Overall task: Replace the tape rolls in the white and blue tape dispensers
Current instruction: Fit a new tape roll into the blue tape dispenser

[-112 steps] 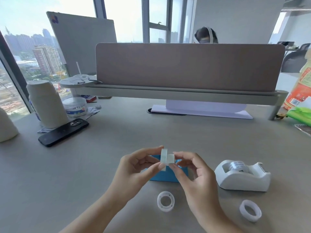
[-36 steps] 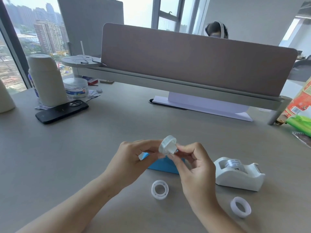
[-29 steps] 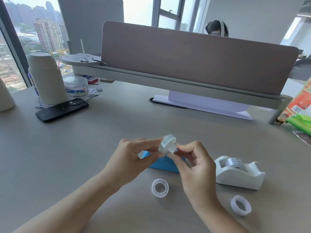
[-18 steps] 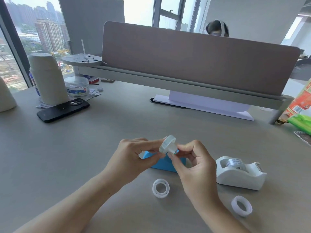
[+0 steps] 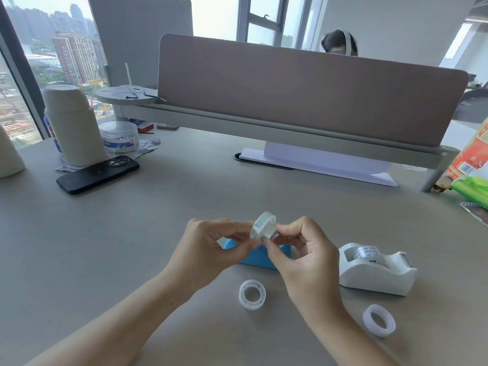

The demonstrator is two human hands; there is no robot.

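My left hand and my right hand together pinch a small clear tape roll on its hub, held tilted above the desk. Right behind it the blue tape dispenser sits on the desk, mostly hidden by my fingers. To the right stands the white tape dispenser with a labelled roll seated in it. A white tape roll lies flat in front of the blue dispenser. Another white roll lies near the white dispenser's front.
A black phone lies at the left beside a beige flask and a clear round tub. A brown divider panel crosses the back, with a person behind it. Snack packets sit at the right edge.
Both hands have kept the clear roll over the blue dispenser. Since three seconds ago the roll has turned from edge-on to tilted. Little has moved in the last second.
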